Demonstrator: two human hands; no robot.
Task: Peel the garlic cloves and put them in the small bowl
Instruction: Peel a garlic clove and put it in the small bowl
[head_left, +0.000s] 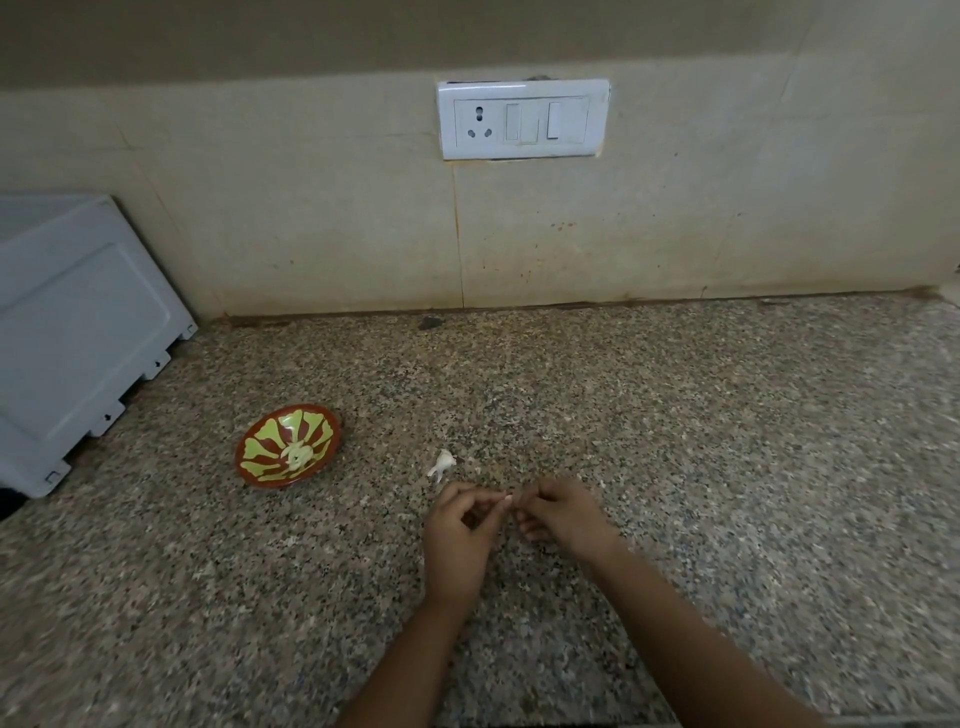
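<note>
Step in hand: peeling. Both hands are working low over the counter (675, 441), off to the right of the bowl (260, 439).

The left hand (460, 525) and right hand (563, 514) are both curling their fingers in, with the tips pinching at one shared spot. A small pale bit is showing there, and I'm reading it as the clove (508, 498). The fingers are hiding most of it, so I can't tell how much skin is on it.

Next move, my call:
- The skin is coming off first; it's a small target and needs a fingernail-level pinch.
- One hand is then letting go while the other is carrying the clove left to the bowl.
- The drop is going onto what's already lying in the bowl's centre, and the shallow rim makes a low release safer.

Counts:
- Hands: two, both busy on the clove.
- Bowl: one, sitting flat on the counter.
- Clove in the fingers: one.
- Peeled cloves (297, 454) in the bowl: they're clumping together, looks like two or three, can't split them exactly.
- White piece (442, 462): one, lying on the counter between the bowl and the hands, near the left hand. Could be an unpeeled clove or shed skin, can't tell.
- Grey appliance (78, 338): one, at far left.
- Switch plate (523, 119): one, on the wall.
</note>
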